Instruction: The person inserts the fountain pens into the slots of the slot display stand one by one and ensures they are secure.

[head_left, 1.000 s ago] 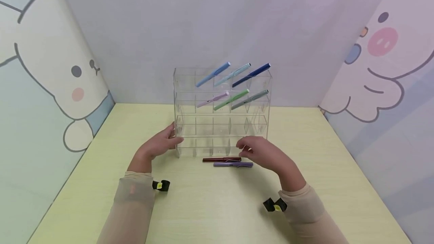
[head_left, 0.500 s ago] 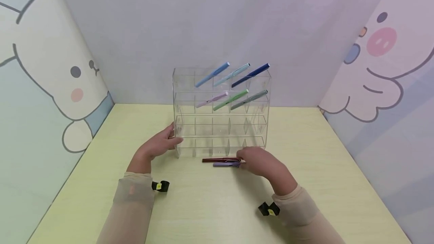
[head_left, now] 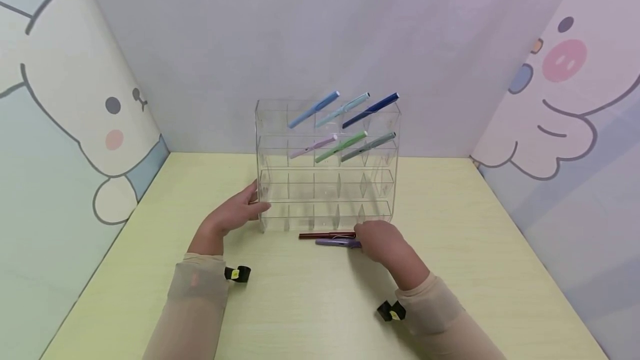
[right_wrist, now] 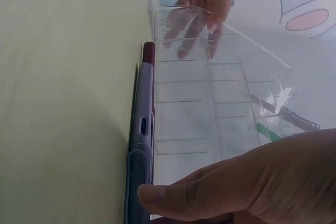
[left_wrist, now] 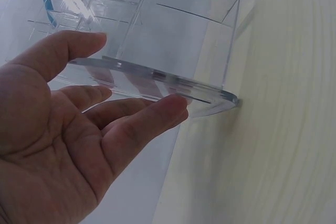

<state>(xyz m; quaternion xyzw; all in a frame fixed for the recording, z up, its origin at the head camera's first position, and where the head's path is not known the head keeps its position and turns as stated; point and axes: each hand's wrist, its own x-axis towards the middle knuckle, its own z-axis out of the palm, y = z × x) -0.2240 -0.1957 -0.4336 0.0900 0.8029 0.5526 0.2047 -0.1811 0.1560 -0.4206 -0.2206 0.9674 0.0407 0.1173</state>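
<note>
My right hand [head_left: 384, 242] pinches the cap end of a purple pen [head_left: 334, 243] just in front of the rack. The thumb lies on the cap in the right wrist view; the other fingers are mostly hidden. Close beside it on the tabletop lies a dark red pen [head_left: 322, 235]. A clear tiered pen rack [head_left: 326, 193] stands upright behind both pens. At its left side my left hand [head_left: 235, 213] holds the side panel [left_wrist: 152, 74], thumb on the front side and fingers against the outer face.
The rack's top tier carries a light blue pen [head_left: 314, 110], a pale aqua pen [head_left: 344, 110] and a dark blue pen [head_left: 371, 111]. One tier lower sit a lilac pen [head_left: 314, 147], a green pen [head_left: 341, 147] and a grey-green pen [head_left: 369, 147]. Patterned walls surround the table [head_left: 300, 310].
My right hand has come down from the rack's lower front onto the purple pen and taken hold of its cap end. The left hand stays at the rack's side.
</note>
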